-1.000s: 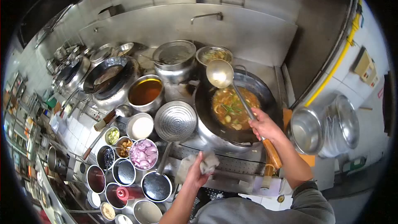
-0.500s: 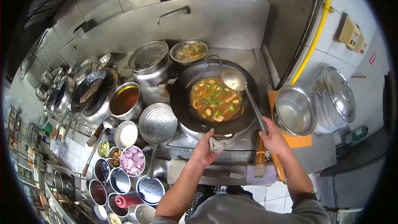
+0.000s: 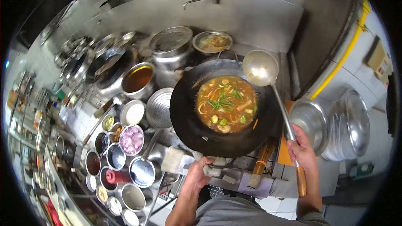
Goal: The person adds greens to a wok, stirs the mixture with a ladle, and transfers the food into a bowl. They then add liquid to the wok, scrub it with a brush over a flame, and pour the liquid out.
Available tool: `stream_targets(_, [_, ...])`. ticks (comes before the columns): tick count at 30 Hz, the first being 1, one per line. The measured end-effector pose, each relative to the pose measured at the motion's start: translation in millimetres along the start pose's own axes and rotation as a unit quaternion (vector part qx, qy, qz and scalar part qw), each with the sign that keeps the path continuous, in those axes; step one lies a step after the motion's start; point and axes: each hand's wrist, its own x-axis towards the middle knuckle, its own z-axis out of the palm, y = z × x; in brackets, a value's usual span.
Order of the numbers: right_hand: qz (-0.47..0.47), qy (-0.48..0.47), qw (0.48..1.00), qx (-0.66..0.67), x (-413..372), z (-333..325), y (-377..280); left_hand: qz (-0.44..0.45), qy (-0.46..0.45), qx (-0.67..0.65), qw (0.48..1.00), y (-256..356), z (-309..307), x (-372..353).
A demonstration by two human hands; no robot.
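Observation:
A black wok [image 3: 184, 121] holds a brown, saucy stir-fry [image 3: 226, 104] with green strips on top and pale and green chunks. At the wok's near rim my left hand [image 3: 198, 175] is closed on a pale folded cloth [image 3: 214, 164], which lies against the rim; the near handle is hidden. My right hand [image 3: 303, 148] is wrapped round the shaft of a long steel ladle [image 3: 260, 68] above its wooden end. The ladle's bowl is over the wok's far right rim, apart from the food. A bamboo brush [image 3: 263, 161] lies below the wok's right side.
A perforated strainer [image 3: 160, 108] and several ingredient pots, one with chopped purple onion [image 3: 132, 139], stand left. Behind are a lidded pot [image 3: 171, 41] and a bowl of vegetables [image 3: 212, 42]. At right are a steel basin [image 3: 310, 121] and stacked plates [image 3: 338, 138].
The ladle has risen from over the food to the wok's far right rim. My left hand has closed on the cloth at the near rim, and the wok looks larger. The whole view has shifted.

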Motion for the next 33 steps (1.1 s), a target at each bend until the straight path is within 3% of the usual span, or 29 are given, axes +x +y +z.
stream_targets(3, [-0.03,-0.079,0.996,0.021,0,-4,-18,0.042,0.047,-0.046,0.997,-27,-29,-36])
stream_targets(6, [-0.062,-0.136,0.989,0.008,3,6,-29,0.094,0.037,-0.12,0.988,-41,-22,-117])
stream_targets(8, [-0.072,-0.175,0.982,0.019,-5,35,-52,0.145,0.109,-0.073,0.981,-59,-23,-166])
stream_targets(9, [-0.083,-0.199,0.976,0.031,-9,48,-59,0.123,0.161,-0.093,0.975,-74,-24,-188])
stream_targets(11, [-0.019,-0.391,0.92,0.018,-11,70,-82,0.231,0.124,-0.178,0.949,-89,-20,-240])
stream_targets(15, [-0.06,-0.486,0.87,0.066,-16,149,-78,0.321,0.189,-0.246,0.895,-141,-12,-303])
stream_targets(17, [-0.046,-0.549,0.834,0.023,-43,201,-72,0.356,0.233,-0.271,0.864,-182,-42,-331])
stream_targets(21, [0.002,-0.698,0.716,-0.025,-137,298,-74,0.421,0.327,-0.302,0.79,-257,-76,-378])
stream_targets(25, [0.101,-0.795,0.597,-0.004,-223,373,-46,0.457,0.457,-0.348,0.679,-296,-97,-424])
stream_targets(28, [0.125,-0.83,0.539,-0.07,-279,418,-24,0.474,0.497,-0.386,0.615,-322,-114,-447])
stream_targets(31, [0.271,-0.853,0.441,-0.062,-323,467,0,0.462,0.519,-0.448,0.563,-347,-130,-456])
stream_targets(33, [0.451,-0.823,0.343,-0.028,-346,497,24,0.446,0.51,-0.513,0.526,-353,-135,-461])
